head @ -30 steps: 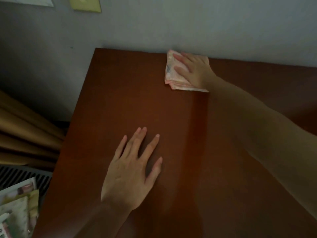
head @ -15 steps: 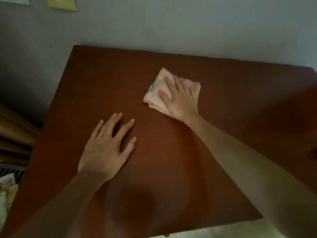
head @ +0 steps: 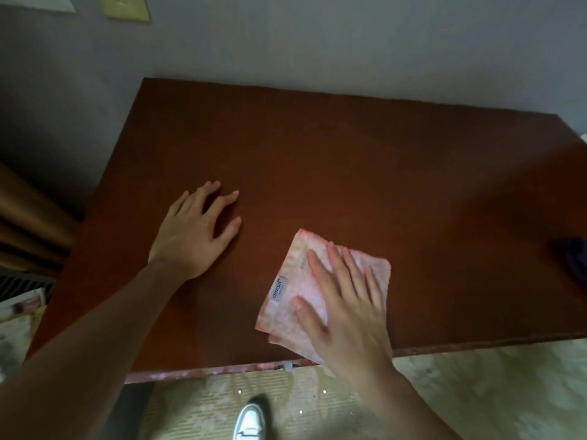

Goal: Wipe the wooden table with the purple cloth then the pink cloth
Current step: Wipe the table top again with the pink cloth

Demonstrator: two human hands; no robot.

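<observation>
The folded pink cloth (head: 286, 300) lies on the reddish-brown wooden table (head: 349, 160), close to its near edge. My right hand (head: 346, 306) presses flat on top of the cloth with straight, spread fingers. My left hand (head: 193, 233) rests flat on the bare tabletop to the left of the cloth, fingers spread, holding nothing. The purple cloth (head: 571, 258) is a dark heap at the table's right edge, partly cut off by the frame.
A grey wall (head: 317, 42) runs along the table's far side. Brown curtains (head: 28, 223) and a vent hang to the left. Patterned floor (head: 476, 392) and a white shoe (head: 251, 423) lie below the near edge.
My right hand has dragged the pink cloth from the table's far edge by the wall toward the near edge. My left hand stayed flat on the table.
</observation>
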